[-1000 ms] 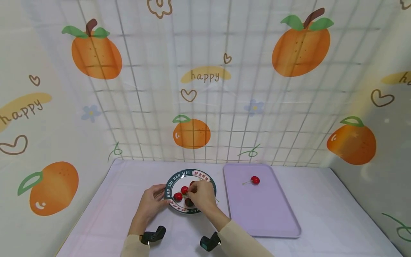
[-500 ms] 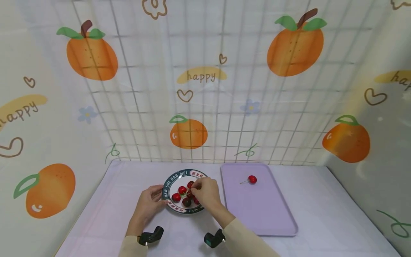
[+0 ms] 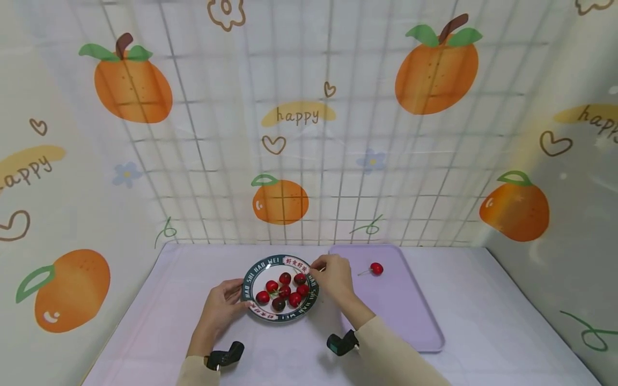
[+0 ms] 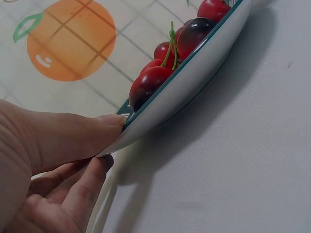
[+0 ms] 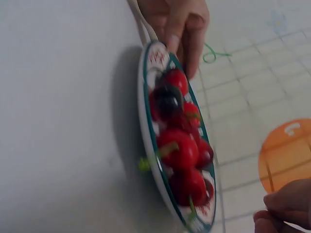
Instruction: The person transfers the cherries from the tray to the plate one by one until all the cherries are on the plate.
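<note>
A round plate with a dark green patterned rim stands on the table, with several red and dark cherries in it. My left hand holds its left edge; in the left wrist view the thumb lies on the rim and the fingers are underneath. My right hand is just beyond the plate's right rim, over the near side of the purple tray. Its thumb and fingertips are close together in the right wrist view, with no cherry between them. One cherry with a stem lies on the tray.
The flat purple tray lies right of the plate on the white tabletop. A printed cloth with oranges hangs behind the table and along both sides. Both wrists wear small black cameras.
My right hand has pulled back from over the cherries to the right, past the rim, uncovering them. My left hand has stayed on the plate's edge. The head view has shifted slightly.
</note>
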`<action>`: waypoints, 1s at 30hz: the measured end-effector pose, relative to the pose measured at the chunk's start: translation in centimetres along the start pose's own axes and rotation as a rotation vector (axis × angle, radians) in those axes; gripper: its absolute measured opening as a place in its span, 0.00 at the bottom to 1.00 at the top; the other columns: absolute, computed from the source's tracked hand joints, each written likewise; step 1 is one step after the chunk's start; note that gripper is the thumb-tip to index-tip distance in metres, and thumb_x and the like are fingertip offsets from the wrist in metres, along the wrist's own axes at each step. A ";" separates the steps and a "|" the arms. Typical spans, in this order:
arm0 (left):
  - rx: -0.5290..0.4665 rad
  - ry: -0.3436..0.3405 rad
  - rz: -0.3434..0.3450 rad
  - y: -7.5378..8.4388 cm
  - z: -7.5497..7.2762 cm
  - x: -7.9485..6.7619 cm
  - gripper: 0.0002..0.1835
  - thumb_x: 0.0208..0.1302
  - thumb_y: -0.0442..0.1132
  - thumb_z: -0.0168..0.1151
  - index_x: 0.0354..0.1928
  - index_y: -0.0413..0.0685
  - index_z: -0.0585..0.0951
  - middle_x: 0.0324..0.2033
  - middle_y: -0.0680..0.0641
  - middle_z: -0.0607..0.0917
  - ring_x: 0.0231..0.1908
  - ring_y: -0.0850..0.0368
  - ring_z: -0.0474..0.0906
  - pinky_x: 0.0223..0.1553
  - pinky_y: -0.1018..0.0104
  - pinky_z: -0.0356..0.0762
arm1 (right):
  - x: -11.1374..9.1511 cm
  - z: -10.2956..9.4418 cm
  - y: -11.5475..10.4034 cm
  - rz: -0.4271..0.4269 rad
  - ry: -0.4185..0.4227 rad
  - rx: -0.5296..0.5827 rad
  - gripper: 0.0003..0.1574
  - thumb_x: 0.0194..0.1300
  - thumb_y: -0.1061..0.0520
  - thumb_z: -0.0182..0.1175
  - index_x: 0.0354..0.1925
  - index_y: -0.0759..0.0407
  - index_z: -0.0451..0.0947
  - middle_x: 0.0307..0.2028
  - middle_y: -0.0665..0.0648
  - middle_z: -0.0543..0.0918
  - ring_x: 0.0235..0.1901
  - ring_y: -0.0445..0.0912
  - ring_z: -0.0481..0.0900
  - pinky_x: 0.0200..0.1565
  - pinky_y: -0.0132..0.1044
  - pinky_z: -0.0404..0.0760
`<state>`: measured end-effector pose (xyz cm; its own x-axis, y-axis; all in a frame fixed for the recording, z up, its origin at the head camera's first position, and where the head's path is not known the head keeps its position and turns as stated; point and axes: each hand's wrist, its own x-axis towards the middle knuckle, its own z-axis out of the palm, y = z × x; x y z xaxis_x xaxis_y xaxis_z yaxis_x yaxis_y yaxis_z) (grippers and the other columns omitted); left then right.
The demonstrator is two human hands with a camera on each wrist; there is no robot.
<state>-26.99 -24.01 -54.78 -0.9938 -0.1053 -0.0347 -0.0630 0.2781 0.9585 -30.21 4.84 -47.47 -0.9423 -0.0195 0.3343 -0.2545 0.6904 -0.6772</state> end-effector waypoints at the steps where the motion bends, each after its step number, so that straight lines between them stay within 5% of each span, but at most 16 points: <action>1: 0.000 0.001 -0.003 0.0 0.0 0.0 0.37 0.53 0.25 0.80 0.67 0.39 0.79 0.66 0.36 0.79 0.68 0.40 0.76 0.67 0.56 0.77 | 0.2 -0.3 0.4 -0.001 0.010 -0.008 0.02 0.58 0.64 0.75 0.29 0.61 0.89 0.25 0.51 0.87 0.26 0.43 0.82 0.28 0.37 0.83; 12: 0.007 0.006 -0.004 0.3 0.1 -0.1 0.37 0.53 0.23 0.79 0.67 0.38 0.79 0.67 0.35 0.78 0.69 0.39 0.75 0.66 0.58 0.78 | 1.7 -4.0 4.2 0.072 0.077 -0.044 0.05 0.59 0.63 0.72 0.35 0.63 0.90 0.30 0.56 0.90 0.32 0.50 0.86 0.30 0.41 0.85; 22: -0.004 0.005 0.004 0.5 0.1 -0.3 0.37 0.52 0.22 0.79 0.67 0.37 0.79 0.67 0.35 0.78 0.68 0.39 0.76 0.66 0.59 0.78 | 2.3 -6.1 8.5 0.186 0.087 -0.068 0.12 0.61 0.62 0.68 0.42 0.67 0.89 0.36 0.62 0.91 0.41 0.60 0.85 0.45 0.54 0.84; 30: -0.024 -0.002 0.006 0.7 0.0 -0.3 0.37 0.51 0.22 0.79 0.66 0.35 0.78 0.67 0.33 0.78 0.68 0.38 0.75 0.66 0.58 0.78 | 2.2 -6.9 11.8 0.183 0.134 -0.091 0.14 0.58 0.63 0.68 0.42 0.71 0.88 0.36 0.65 0.90 0.42 0.62 0.84 0.48 0.56 0.82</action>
<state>-26.71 -23.77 -54.14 -0.9944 -0.1015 -0.0293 -0.0545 0.2555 0.9653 -33.81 17.88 -50.19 -0.9320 0.2040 0.2997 -0.0560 0.7359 -0.6748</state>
